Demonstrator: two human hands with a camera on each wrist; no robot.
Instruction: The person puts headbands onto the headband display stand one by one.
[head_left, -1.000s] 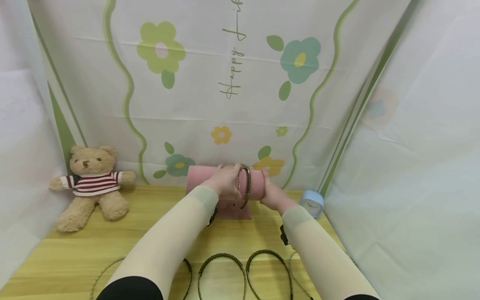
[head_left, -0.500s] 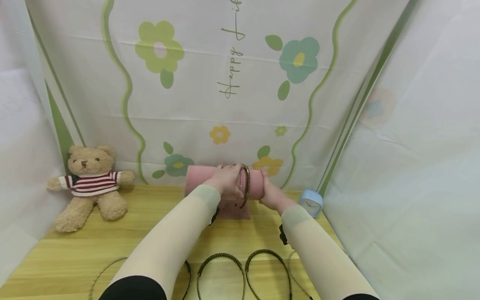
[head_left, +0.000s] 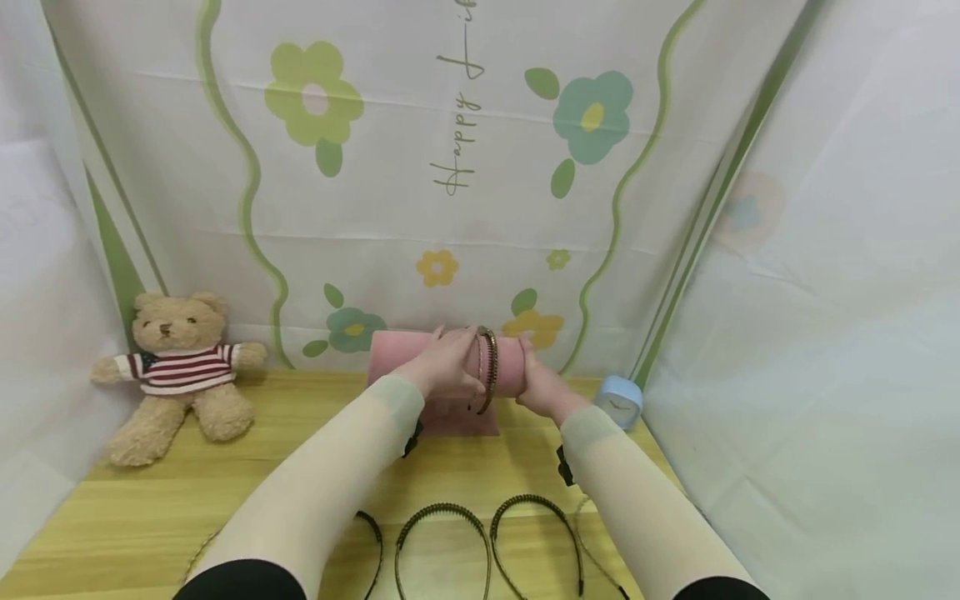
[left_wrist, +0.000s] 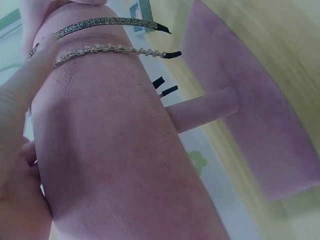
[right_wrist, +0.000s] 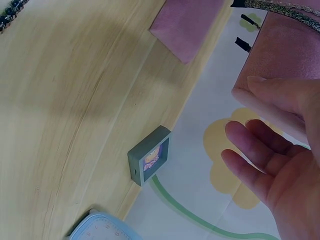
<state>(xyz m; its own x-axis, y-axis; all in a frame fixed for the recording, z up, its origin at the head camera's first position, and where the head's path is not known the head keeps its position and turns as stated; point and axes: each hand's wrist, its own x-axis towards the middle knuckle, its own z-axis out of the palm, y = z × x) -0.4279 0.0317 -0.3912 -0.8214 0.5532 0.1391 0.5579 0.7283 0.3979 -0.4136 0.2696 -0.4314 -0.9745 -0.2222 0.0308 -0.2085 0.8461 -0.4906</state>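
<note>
L hand (head_left: 446, 362), curled round the pink stand (left_wrist: 117, 135) mid-frame, fingertips by its 2 headbands (left_wrist: 110, 21), should prob. nudge them evenly top & bottom, w/ R hand (head_left: 546, 390), loosely gripping the stand's frame-right end, bracing vs. tipping.

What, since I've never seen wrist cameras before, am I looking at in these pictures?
There's no machine: these are a person's bare hands. The widest picture comes from a camera worn on the head; the other two come from one on each wrist. The left hand curls over a pink roll on a stand, next to headbands looped around it. The right hand touches the roll's end. On the table lie more headbands, with a teddy bear, a blue clock and a small green frame.
</note>
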